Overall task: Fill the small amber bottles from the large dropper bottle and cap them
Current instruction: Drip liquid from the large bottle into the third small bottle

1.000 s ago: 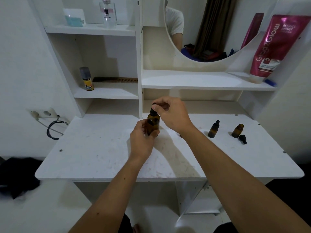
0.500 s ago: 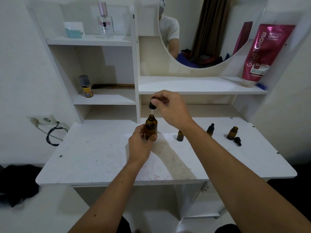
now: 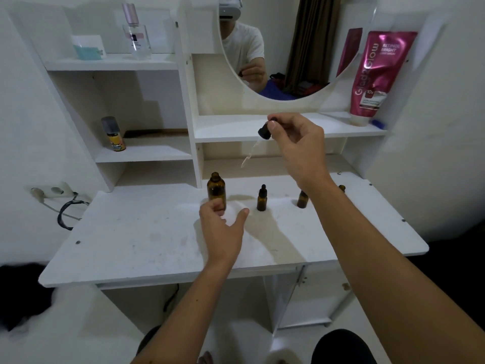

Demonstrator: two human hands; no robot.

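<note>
Both forearms are bare from the wrist up to the frame's lower edge, with no watch, ring or band on the left hand [image 3: 223, 227] or the right hand [image 3: 296, 137]. The mirror [image 3: 309, 94] reflects a white short-sleeved T-shirt [image 3: 246, 46] and a pale grey headset [image 3: 229, 7]. Dark trousers [image 3: 341, 346] cover the knee.

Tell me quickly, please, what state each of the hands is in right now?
Left hand: open, fingers loosely curled, holding nothing, just in front of the large bottle.
Right hand: pinching the dropper, lifted clear of the bottle.
</note>
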